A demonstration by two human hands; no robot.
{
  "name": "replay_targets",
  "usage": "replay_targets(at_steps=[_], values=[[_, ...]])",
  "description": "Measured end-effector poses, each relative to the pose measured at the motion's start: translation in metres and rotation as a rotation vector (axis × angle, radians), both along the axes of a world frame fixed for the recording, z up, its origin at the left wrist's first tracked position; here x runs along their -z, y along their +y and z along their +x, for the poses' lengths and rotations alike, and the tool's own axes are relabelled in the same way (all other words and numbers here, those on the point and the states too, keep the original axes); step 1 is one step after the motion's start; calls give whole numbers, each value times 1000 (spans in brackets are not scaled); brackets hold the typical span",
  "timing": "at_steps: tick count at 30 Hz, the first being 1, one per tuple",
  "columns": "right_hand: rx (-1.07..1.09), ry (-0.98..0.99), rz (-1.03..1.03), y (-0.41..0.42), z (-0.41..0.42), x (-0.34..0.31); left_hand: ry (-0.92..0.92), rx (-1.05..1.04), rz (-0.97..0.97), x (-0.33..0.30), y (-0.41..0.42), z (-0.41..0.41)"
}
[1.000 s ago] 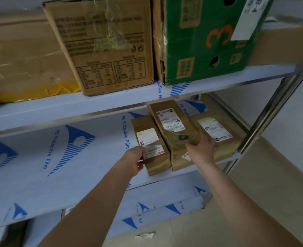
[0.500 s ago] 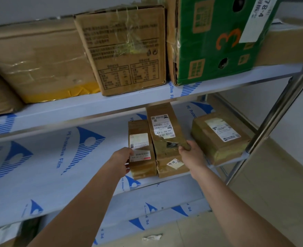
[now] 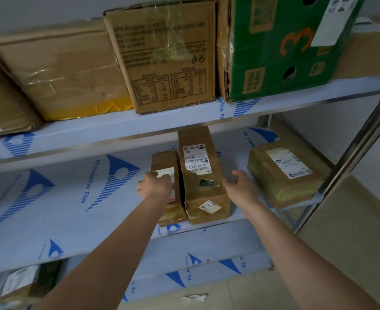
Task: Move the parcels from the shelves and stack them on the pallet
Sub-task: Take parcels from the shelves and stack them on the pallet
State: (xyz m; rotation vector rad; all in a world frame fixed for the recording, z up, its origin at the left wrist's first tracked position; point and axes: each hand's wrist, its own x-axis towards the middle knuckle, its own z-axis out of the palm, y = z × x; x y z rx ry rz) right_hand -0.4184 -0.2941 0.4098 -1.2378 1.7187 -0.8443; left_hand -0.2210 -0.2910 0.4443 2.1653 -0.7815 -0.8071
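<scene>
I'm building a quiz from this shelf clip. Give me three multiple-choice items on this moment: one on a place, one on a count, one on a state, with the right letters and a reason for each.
1. Where does the green carton stand?
A. upper shelf
B. floor
C. middle shelf

2. How many parcels lie on the middle shelf?
A. one
B. three
C. five

3. What is the left hand doing?
A. hanging idle
B. lying on top of the narrow parcel
C. holding the green carton

Answers:
1 A: it stands on the upper board, right of the printed brown carton.
2 B: the narrow parcel, the tall parcel and the right parcel.
3 B: its fingers reach over the parcel's label.
</scene>
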Motion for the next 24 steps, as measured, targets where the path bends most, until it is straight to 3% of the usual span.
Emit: replay_targets(at_steps=[6,11,14,18,24], values=[[73,238,-96,-48,-74,-18,-58,105,-221,-19,-14,-68],[-25,408,76,-66,-146,-22,-134,213,-291,-17,-20,-163],[-75,410,159,-72,-175,-10,27,340,-120,4,-28,-209],[-161,532,221,-73,-190,-2,259,340,124,14,-21,-243],[-169,482,180,-78,-203,14,431,272,176,26,-5,-250]])
